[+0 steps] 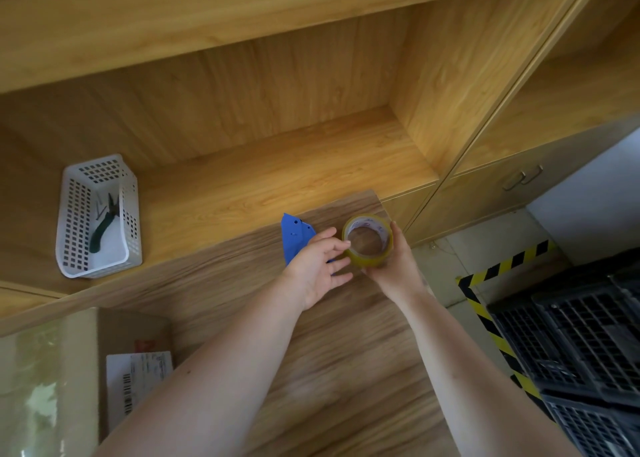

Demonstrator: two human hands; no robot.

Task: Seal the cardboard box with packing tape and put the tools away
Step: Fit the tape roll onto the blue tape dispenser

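Wrapped around the far side of the roll of packing tape point(368, 241), the right hand point(394, 266) holds it in a closed grip, thumb on the near edge and fingers curled behind the yellowish band, so the roll is lifted just above the desk point(329, 352) with its cardboard core facing up toward the camera. The left hand point(317, 266) has a loose, open grip: its fingers are spread and the fingertips point(344, 245) touch the roll's near rim, while the palm lies over the lower part of a blue tape dispenser point(294, 236) that rests flat on the desk just left of the roll. Whether the left hand actually presses on the dispenser cannot be told. Both bare forearms reach in from the bottom of the view across the wood-grain desk. At the lower left, partly cut off by the frame, stands the cardboard box point(133, 328), with a white shipping label point(138, 373) on its top face and a glossy band of clear tape point(38, 387) along its left part. Beyond the desk, on a lighter wooden shelf point(277, 165), a white perforated plastic basket point(98, 219) sits well to the left of the hands, with dark-handled pliers point(104, 222) lying inside it. Dark plastic crates point(581, 352) and yellow-black floor tape point(491, 318) show at the right.
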